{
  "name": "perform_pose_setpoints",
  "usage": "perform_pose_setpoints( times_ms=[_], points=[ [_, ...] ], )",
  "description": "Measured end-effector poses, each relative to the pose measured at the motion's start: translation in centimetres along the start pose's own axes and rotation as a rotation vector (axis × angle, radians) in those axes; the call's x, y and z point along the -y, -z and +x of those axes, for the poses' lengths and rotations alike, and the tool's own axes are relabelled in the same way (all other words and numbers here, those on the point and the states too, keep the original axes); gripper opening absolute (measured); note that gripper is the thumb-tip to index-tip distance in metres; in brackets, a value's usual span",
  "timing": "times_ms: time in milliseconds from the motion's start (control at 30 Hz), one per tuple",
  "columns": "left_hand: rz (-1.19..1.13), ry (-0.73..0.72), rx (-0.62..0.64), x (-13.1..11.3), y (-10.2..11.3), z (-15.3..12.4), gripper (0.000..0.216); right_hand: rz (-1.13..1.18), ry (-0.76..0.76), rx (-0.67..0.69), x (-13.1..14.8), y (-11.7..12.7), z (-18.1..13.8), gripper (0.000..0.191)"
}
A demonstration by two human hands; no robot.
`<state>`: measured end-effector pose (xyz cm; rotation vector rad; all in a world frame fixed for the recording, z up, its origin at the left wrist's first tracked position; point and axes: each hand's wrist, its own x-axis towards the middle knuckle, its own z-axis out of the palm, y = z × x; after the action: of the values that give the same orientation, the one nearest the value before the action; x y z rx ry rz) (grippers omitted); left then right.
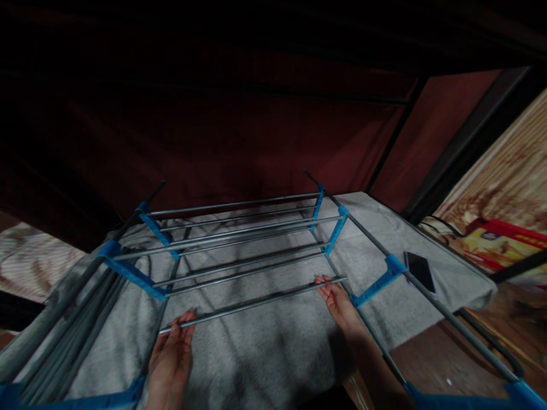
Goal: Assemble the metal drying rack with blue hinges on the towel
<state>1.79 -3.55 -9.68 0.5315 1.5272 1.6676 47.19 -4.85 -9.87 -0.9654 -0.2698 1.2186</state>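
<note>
A loose grey metal rod (pixel 256 303) spans between my two hands, inside a rack frame lying on its side. My left hand (pixel 173 347) pinches the rod near its left end, and my right hand (pixel 335 296) grips it close to the right end. Both rod ends stand apart from the blue plastic brackets. Beyond the rod, several crossbars (pixel 248 232) join the left blue bracket (pixel 132 273) and the right blue bracket (pixel 337 232). Nearer on the right, another blue bracket (pixel 380 282) carries no crossbar.
The rack rests on a grey cloth (pixel 256 353). Several loose grey rods (pixel 85 324) lie in a bundle at left. A phone (pixel 420 271) lies on the cloth at right, with a red and yellow box (pixel 504 245) beyond it. A dark red panel (pixel 239 148) stands behind.
</note>
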Motion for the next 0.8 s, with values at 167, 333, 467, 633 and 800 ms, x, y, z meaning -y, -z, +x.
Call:
perform_pose_setpoints(
  times_ms=[167,333,467,633,800],
  points=[
    [-0.207,0.176,-0.150,-2.0,-1.6,-1.1,0.016,-0.036,-0.006,-0.020,-0.6,0.1,0.9,0.039],
    [-0.223,0.188,-0.153,-2.5,-1.7,-1.5,0.017,-0.063,-0.012,-0.050,-1.2,0.2,1.5,0.042],
    [-0.228,0.141,-0.134,-2.1,-1.5,-1.5,0.018,-0.075,-0.016,-0.055,-1.3,0.2,1.7,0.042],
    [-0.206,0.100,-0.095,-1.4,-1.4,-1.1,0.017,-0.063,-0.009,-0.025,-1.1,0.3,1.6,0.034],
    [-0.202,0.071,-0.174,-0.7,-1.6,-0.6,0.026,-0.030,0.001,0.039,-1.0,0.6,1.3,0.029]
  ],
)
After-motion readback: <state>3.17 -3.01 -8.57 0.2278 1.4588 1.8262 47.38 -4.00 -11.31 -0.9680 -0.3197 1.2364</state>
